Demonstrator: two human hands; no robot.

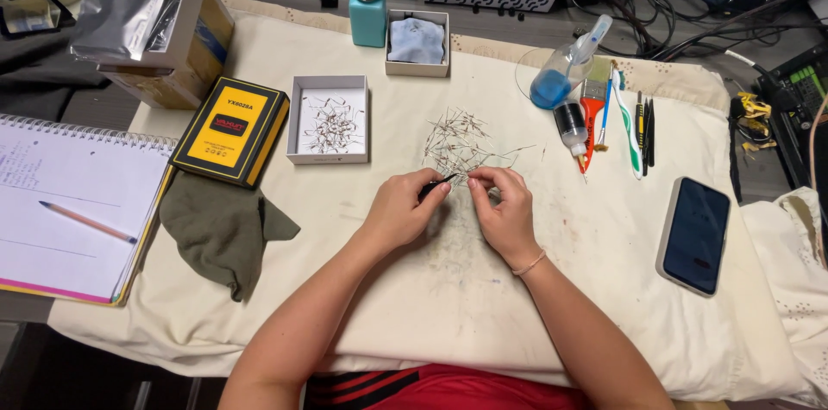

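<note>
A loose pile of small wire-legged parts (457,141) lies on the cream cloth (388,289) in the middle. My left hand (399,210) pinches black tweezers (437,185), tip pointing right toward the pile's near edge. My right hand (503,207) is right beside it, its fingertips closed on one thin part at the pile's near edge. The two hands almost touch. A white open box (329,119) to the left of the pile holds several more of the same parts.
A yellow-and-black box (229,128), an olive rag (222,229) and a notebook with a pencil (78,203) lie left. A teal pump bottle (367,9) and a box with blue cloth (417,41) stand behind. A spray bottle (565,65), brushes (595,108) and a phone (694,235) lie right.
</note>
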